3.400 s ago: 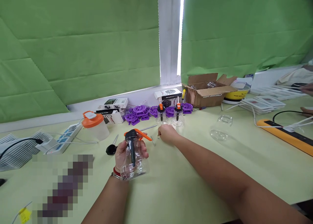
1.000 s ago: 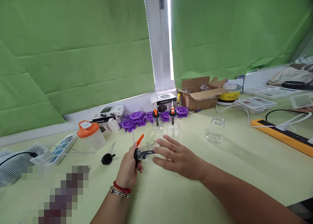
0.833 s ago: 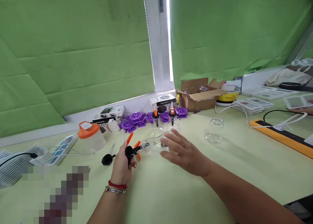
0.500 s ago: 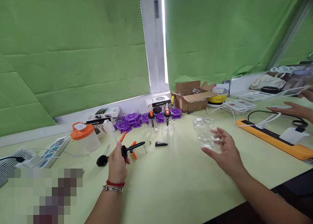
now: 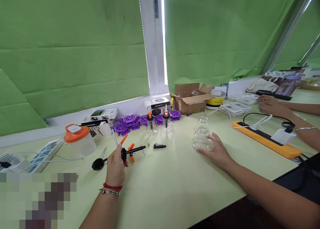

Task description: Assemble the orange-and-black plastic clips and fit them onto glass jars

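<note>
My left hand [image 5: 117,165] is closed around a black pump-like part [image 5: 135,150] with a long black nozzle pointing right. My right hand [image 5: 217,150] grips a clear jar [image 5: 200,139] from its right side; the jar is upright on the table, mouth up. Just behind it is another clear jar neck [image 5: 203,120]. A black piece with a spring [image 5: 159,146] lies between my hands, beside a tiny brass-coloured bit [image 5: 148,144]. Orange parts [image 5: 131,152] are next to my left hand. Two clear jars with black and orange tops [image 5: 151,125] [image 5: 166,124] stand farther back.
Purple parts [image 5: 130,120] and an open cardboard box [image 5: 191,104] line the back. An orange-lidded container [image 5: 81,140], a black bulb [image 5: 98,164] and a power strip [image 5: 46,155] are left. At right are an orange-and-black power strip [image 5: 267,139] and another person's hands [image 5: 272,105].
My right hand has lowered the clear jar from a tilted position to upright on the table. The view has shifted slightly right. The other person's hands have moved closer together.
</note>
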The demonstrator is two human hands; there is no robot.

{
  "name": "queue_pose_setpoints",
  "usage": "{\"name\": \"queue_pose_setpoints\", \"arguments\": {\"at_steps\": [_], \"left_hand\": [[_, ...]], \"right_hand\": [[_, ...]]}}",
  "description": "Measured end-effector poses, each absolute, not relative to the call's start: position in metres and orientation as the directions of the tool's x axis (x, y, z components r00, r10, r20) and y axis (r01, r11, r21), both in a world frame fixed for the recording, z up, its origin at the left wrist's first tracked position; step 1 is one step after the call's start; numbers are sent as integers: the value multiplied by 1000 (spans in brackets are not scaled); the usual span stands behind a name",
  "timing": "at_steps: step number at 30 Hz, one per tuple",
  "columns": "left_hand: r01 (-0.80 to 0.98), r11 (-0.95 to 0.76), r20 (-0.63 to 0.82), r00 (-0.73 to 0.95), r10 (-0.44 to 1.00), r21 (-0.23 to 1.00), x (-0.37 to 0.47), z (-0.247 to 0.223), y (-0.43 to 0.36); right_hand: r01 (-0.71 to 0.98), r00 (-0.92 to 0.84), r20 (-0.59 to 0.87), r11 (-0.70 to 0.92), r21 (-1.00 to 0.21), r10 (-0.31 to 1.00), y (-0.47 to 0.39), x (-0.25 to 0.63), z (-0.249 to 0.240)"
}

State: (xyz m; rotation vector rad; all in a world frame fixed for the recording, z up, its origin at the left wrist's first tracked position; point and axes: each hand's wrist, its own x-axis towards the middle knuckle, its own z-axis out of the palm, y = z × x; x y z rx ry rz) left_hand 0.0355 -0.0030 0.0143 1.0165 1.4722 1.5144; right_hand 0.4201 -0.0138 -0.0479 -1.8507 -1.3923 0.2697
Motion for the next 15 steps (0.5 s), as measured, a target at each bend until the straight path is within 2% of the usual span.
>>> {"name": "queue_pose_setpoints", "arguments": {"at_steps": [3, 7, 15], "left_hand": [[32, -21, 32, -374, 927, 999, 38, 16, -5], [107, -40, 76, -358, 931, 993, 42, 22, -10], [156, -73, 117, -291, 949, 985, 45, 18, -12]], "right_hand": [[822, 347, 275, -149, -549, 897, -2, 413, -48], [866, 364, 297, -203, -457, 883, 19, 404, -48], [851, 407, 324, -225, -475, 854, 49, 405, -52]]}}
